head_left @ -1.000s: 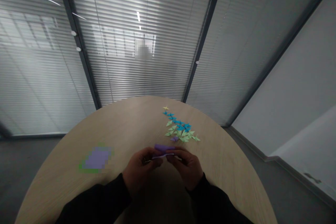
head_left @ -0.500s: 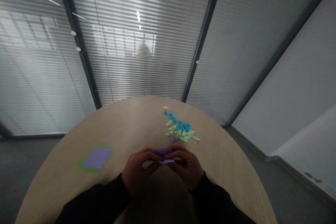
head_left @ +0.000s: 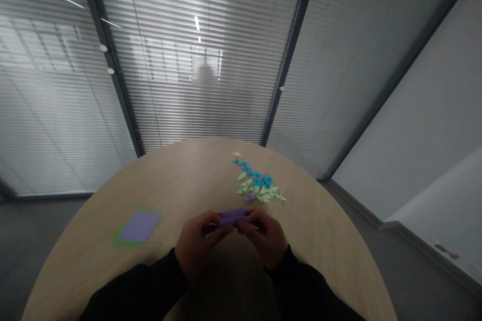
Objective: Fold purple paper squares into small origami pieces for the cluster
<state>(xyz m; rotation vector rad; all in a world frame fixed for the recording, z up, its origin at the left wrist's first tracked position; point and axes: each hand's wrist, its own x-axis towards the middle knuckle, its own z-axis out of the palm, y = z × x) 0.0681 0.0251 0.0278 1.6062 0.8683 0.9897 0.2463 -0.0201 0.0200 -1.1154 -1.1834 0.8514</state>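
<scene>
A folded sheet of purple paper (head_left: pixel 234 216) spans the gap between my two hands, close to me over the table. My left hand (head_left: pixel 201 241) pinches its left end between thumb and fingers. At the right end, my right hand (head_left: pixel 265 238) grips it the same way. Just beyond my fingers lies a small purple origami piece (head_left: pixel 249 198). Past it are several pale green origami pieces (head_left: pixel 263 193), several blue ones (head_left: pixel 259 178) and one yellow piece (head_left: pixel 237 154).
On the left of the round wooden table (head_left: pixel 181 175) lies a blurred purple patch with green edges (head_left: pixel 139 225), seemingly a paper stack. Behind the table stand glass panels with blinds (head_left: pixel 203 110). A pale wall (head_left: pixel 425 150) rises at the right.
The purple paper has been folded over, and its pale underside no longer shows. My thumbs have moved up against its near edge. The pieces on the table stay put.
</scene>
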